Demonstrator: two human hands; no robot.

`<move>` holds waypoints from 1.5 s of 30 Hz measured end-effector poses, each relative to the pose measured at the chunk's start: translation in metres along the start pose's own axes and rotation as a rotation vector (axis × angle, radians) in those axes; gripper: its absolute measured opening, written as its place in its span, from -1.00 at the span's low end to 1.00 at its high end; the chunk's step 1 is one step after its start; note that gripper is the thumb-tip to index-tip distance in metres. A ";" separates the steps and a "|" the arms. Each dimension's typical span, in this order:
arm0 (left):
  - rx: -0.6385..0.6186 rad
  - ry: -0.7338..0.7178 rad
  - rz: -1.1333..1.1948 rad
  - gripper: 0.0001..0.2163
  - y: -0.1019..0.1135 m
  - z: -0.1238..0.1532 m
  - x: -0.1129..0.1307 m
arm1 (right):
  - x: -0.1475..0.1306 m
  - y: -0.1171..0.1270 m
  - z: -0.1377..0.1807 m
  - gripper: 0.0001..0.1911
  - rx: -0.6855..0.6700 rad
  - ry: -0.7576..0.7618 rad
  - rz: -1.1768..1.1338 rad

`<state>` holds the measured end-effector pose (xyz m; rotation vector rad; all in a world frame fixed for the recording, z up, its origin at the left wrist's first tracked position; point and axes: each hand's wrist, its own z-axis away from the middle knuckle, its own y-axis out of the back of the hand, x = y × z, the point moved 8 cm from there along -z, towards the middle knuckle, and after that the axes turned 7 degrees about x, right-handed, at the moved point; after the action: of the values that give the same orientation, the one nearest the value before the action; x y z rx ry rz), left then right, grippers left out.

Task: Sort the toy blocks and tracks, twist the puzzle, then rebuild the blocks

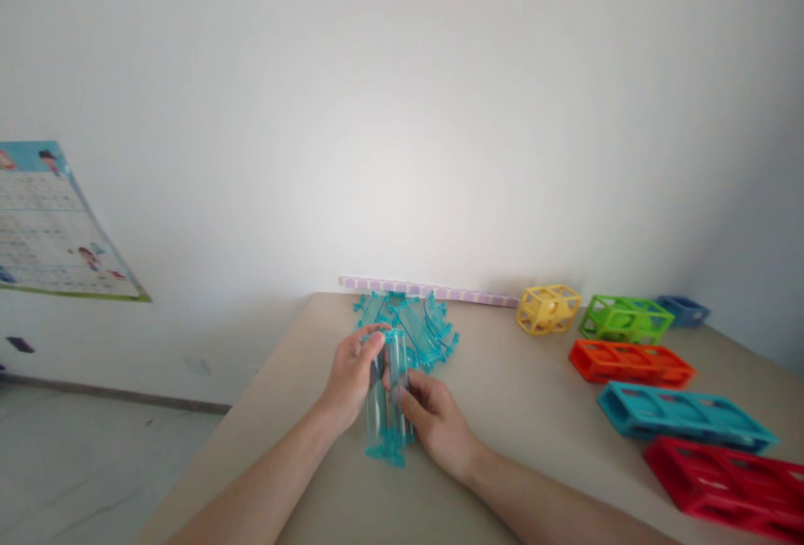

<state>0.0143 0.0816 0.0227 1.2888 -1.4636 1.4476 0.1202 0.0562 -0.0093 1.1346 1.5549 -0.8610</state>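
Observation:
Between my hands, above the table, is a see-through teal plastic track piece (394,403), long and channel-shaped, with small connectors at its ends. It looks like more than one panel side by side; I cannot tell if they are joined. My left hand (353,373) grips its upper left part, thumb on top. Lower down on the right side, my right hand (436,419) pinches it between thumb and fingers. Just beyond my hands lies a pile of similar teal track pieces (418,323).
On the table (502,411), to the right, stand a yellow frame block (548,309), a green one (625,319), a dark blue one (683,311), an orange one (631,363), a turquoise one (688,417) and a red one (732,482). A purple patterned strip (430,290) runs along the wall.

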 end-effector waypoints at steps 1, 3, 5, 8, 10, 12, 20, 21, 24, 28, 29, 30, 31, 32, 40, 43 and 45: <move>-0.007 0.000 0.001 -0.56 0.000 0.000 0.000 | 0.000 0.000 0.000 -0.59 0.003 -0.002 -0.002; -0.015 -0.006 -0.001 -0.57 0.000 -0.001 0.000 | -0.001 0.001 0.000 -0.59 0.006 -0.002 0.002; -0.016 -0.016 -0.012 -0.58 0.000 -0.001 0.000 | -0.003 0.000 0.000 -0.59 0.005 0.000 0.013; -0.016 -0.020 -0.022 -0.59 0.001 -0.002 -0.002 | -0.004 0.000 0.000 -0.60 0.005 0.005 0.018; -0.019 -0.017 -0.014 -0.58 0.001 -0.002 -0.002 | -0.004 0.000 0.000 -0.60 0.008 0.006 0.024; -0.029 -0.021 -0.004 -0.58 0.000 -0.002 -0.003 | -0.003 0.001 0.000 -0.60 0.014 0.007 0.032; -0.108 -0.012 0.050 -0.57 -0.004 -0.001 -0.003 | 0.001 0.001 -0.001 -0.59 0.006 0.007 0.018; -0.112 -0.009 0.053 -0.57 -0.004 0.000 -0.003 | 0.002 0.001 -0.001 -0.59 0.007 0.007 0.020; -0.081 -0.019 0.050 -0.62 -0.001 0.001 -0.002 | 0.003 0.001 -0.001 -0.60 0.007 -0.004 0.034; -0.052 -0.060 0.006 -0.67 0.003 -0.001 0.001 | 0.000 0.002 0.000 -0.62 0.019 -0.012 0.016; -0.047 -0.068 -0.003 -0.68 0.004 -0.001 0.001 | -0.001 0.003 0.001 -0.63 0.023 -0.013 0.012; -0.037 -0.074 -0.009 -0.68 0.006 -0.002 0.000 | -0.002 0.004 0.002 -0.64 0.025 -0.016 0.011; -0.023 -0.077 -0.015 -0.69 0.007 -0.003 0.000 | -0.003 0.004 0.003 -0.64 0.027 -0.017 0.014; -0.006 -0.079 -0.019 -0.69 0.009 -0.003 -0.001 | -0.004 0.005 0.003 -0.63 0.025 -0.015 0.020; -0.003 -0.141 -0.075 -0.68 0.009 -0.001 0.006 | -0.008 -0.002 0.005 -0.65 -0.037 0.014 0.145; -0.032 -0.206 -0.126 -0.66 0.007 0.001 0.014 | -0.007 -0.003 0.005 -0.75 -0.031 0.039 0.220; -0.055 -0.247 -0.145 -0.65 0.006 0.002 0.017 | -0.007 -0.002 0.005 -0.80 -0.027 0.066 0.245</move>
<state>0.0042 0.0759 0.0370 1.5483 -1.5203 1.1791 0.1200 0.0489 -0.0044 1.3137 1.4390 -0.6427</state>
